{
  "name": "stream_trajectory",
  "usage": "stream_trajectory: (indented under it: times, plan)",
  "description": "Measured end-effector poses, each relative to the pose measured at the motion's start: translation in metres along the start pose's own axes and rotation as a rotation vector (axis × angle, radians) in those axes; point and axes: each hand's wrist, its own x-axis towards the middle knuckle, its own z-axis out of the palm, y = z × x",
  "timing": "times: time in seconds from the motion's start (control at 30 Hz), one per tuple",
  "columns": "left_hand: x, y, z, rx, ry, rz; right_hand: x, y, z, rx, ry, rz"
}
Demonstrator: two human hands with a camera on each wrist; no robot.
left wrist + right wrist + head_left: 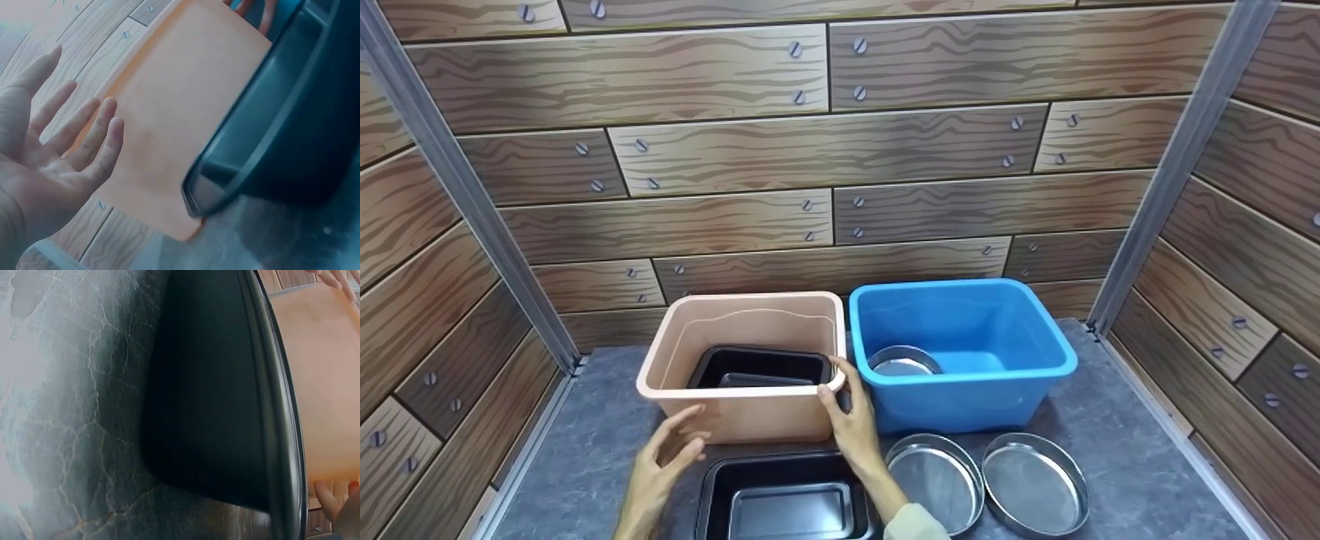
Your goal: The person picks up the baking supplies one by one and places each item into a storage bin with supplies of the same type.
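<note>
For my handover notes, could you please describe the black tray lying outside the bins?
Find the peach bin left of the blue bin. The black tray lies on the grey table just before it, between both hands. Unlike the round steel pans alongside, it is rectangular and dark.

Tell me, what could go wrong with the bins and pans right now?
The right hand holds only the corner rim of the peach bin, while the left hand is open and apart from it, so with that one-sided grip the bin might twist or tip. The black pan on the table sits right before the bin and could get bumped. Two round metal pans lie by the right arm and could get knocked.
</note>
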Motion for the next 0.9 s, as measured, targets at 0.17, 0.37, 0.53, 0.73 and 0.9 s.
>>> stream_trajectory:
  times: [0.17, 0.37, 0.53, 0.73, 0.9]
  plan:
    - [-0.016, -0.012, -0.005, 0.022, -0.02, -0.003, 0.001, -0.001, 0.0, -0.014, 0.001, 0.0]
    - [-0.033, -0.028, -0.012, 0.069, 0.003, -0.106, 0.0, 0.0, 0.002, -0.03, 0.001, -0.014]
    - [-0.05, -0.041, -0.02, 0.113, 0.032, -0.198, -0.001, 0.002, 0.004, -0.029, 0.0, -0.03]
    - [-0.064, -0.054, -0.026, 0.143, 0.012, -0.26, -0.002, 0.002, 0.002, -0.024, -0.001, -0.028]
    - [-0.066, -0.059, -0.027, 0.138, 0.005, -0.317, -0.001, 0.002, 0.001, -0.024, 0.0, -0.03]
